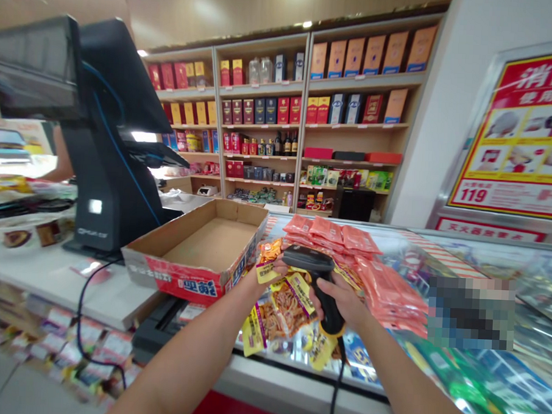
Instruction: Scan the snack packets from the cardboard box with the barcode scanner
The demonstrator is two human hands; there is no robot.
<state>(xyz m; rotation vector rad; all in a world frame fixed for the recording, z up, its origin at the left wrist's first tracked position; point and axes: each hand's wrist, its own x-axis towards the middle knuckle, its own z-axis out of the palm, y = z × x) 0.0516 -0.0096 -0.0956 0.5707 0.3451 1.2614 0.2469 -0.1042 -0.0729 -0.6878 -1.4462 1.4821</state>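
In my right hand (345, 298) is a black handheld barcode scanner (309, 257), its grip wrapped by the fingers and its head pointing left. Its cord hangs down over the counter edge. My left hand (275, 270) is closed on a small snack packet (268, 253) with orange contents and a yellow label, just left of the scanner head. The scanner hides part of this hand. Below both hands lie several more yellow-and-purple snack packets (284, 308) on the glass counter. Stacked pink-orange packets (394, 285) lie beside them to the right.
An open cardboard box (196, 243), with no contents visible, stands left of the packets. Behind it rises a black checkout terminal (109, 145) with a loose cable. Green packages (461, 374) lie at the right. Shelves of boxed goods (262, 112) line the back wall.
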